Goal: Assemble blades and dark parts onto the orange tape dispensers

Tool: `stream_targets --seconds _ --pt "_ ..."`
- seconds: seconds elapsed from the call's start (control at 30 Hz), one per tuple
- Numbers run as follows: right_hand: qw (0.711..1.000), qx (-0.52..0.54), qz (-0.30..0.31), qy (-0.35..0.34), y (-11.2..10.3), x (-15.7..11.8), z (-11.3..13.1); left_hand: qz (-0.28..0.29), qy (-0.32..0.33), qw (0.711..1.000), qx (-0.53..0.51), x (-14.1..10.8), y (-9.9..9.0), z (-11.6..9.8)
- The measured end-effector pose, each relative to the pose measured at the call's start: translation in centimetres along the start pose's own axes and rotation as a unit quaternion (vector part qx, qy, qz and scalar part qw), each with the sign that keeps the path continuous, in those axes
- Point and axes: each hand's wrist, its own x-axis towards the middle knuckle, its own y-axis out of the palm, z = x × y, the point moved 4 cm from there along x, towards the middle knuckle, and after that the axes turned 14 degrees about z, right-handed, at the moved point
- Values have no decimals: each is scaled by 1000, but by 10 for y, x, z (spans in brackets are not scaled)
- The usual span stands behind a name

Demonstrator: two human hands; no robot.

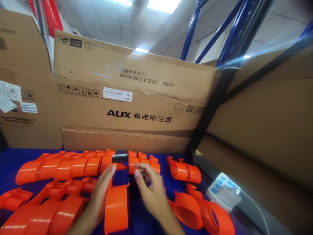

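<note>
In the head view my left hand closes along the left side of an orange curved plastic piece with a rectangular opening in its upper part. Its thumb lies near the upper edge of that piece. To the right, my right hand has its fingers curled, thumb and forefinger tips close together. Whatever lies between them, if anything, is too small to make out. Just beyond the hands, a black item with a pale strip sits among a row of similar orange pieces.
More orange pieces lie at the front left, others at the right. A white power strip with a plugged-in adapter and cable sits further right. Cardboard panels wall the back of the blue surface; a dark rack post rises behind.
</note>
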Motion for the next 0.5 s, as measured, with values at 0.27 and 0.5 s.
stream_targets --seconds 0.27,0.5 --pt "989 97 70 91 18 1 -17 118 39 984 125 -14 36 -16" --pt "987 84 85 111 17 0 -16 120 70 976 169 -6 34 -24"
